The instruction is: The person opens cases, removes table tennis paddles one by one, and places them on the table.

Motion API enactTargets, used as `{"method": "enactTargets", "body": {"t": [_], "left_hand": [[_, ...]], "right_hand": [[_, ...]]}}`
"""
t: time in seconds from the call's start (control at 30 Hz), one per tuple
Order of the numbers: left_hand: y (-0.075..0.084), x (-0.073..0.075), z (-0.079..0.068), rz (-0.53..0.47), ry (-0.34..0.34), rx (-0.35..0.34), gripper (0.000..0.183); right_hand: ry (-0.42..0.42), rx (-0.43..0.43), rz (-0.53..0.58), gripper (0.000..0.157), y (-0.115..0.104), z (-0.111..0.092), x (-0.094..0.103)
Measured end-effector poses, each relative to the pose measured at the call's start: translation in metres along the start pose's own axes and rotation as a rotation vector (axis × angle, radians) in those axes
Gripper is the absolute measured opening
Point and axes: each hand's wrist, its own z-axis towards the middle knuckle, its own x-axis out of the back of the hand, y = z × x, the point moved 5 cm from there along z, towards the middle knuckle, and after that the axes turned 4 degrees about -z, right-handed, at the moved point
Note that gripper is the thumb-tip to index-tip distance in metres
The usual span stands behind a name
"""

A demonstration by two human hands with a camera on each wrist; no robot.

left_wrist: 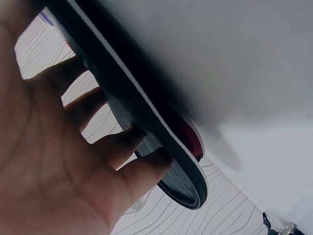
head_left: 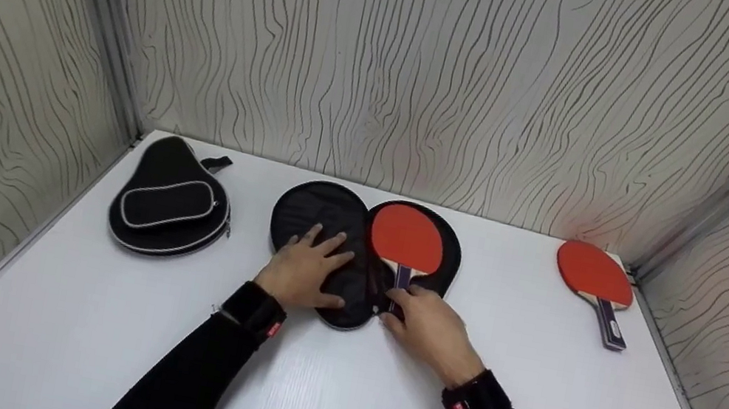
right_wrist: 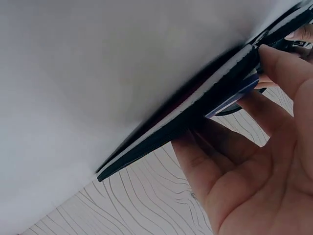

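A black table tennis paddle case (head_left: 323, 205) lies unfolded on the white table, its two halves side by side. A table tennis paddle (head_left: 408, 235) with a red face rests in the right half, its blue handle (right_wrist: 234, 97) pointing toward me. My left hand (head_left: 304, 272), fingers spread, rests on the left half; the left wrist view shows its fingertips on the case's zipped rim (left_wrist: 142, 105). My right hand (head_left: 429, 328) holds the paddle's handle near its end, fingers bent over it. In the right wrist view, the thumb is by the case's zipper edge (right_wrist: 186, 105).
A closed black paddle case (head_left: 173, 160) with a zipped front pocket (head_left: 168, 204) lies at the left. Another red paddle (head_left: 596, 272) lies at the right near the table's edge. Wood-patterned panels (head_left: 389, 66) stand behind and on both sides of the table (head_left: 314, 405).
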Motion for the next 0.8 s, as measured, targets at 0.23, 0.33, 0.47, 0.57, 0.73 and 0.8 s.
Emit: {"method": "enactTargets", "body": {"t": [0.23, 0.33, 0.47, 0.57, 0.73, 0.8], "left_hand": [[0.012, 0.02, -0.012, 0.021, -0.041, 0.012, 0.087], [0.008, 0.021, -0.014, 0.003, -0.044, 0.01, 0.087], [0.003, 0.022, -0.017, -0.003, -0.05, 0.015, 0.087], [0.0, 0.023, -0.021, 0.002, -0.058, 0.02, 0.087], [-0.006, 0.025, -0.027, 0.01, -0.069, 0.022, 0.087], [-0.008, 0.026, -0.03, 0.013, -0.073, 0.023, 0.086]], "right_hand": [[0.053, -0.017, -0.008, 0.03, 0.006, 0.0, 0.013], [0.089, -0.009, -0.009, 0.031, 0.008, -0.001, 0.018], [0.14, 0.003, -0.016, 0.032, 0.01, 0.0, 0.026], [0.163, -0.003, -0.026, 0.029, 0.011, 0.0, 0.031], [0.194, -0.018, -0.014, 0.024, 0.015, 0.0, 0.038], [0.209, -0.021, -0.008, 0.026, 0.016, 0.0, 0.041]]}}
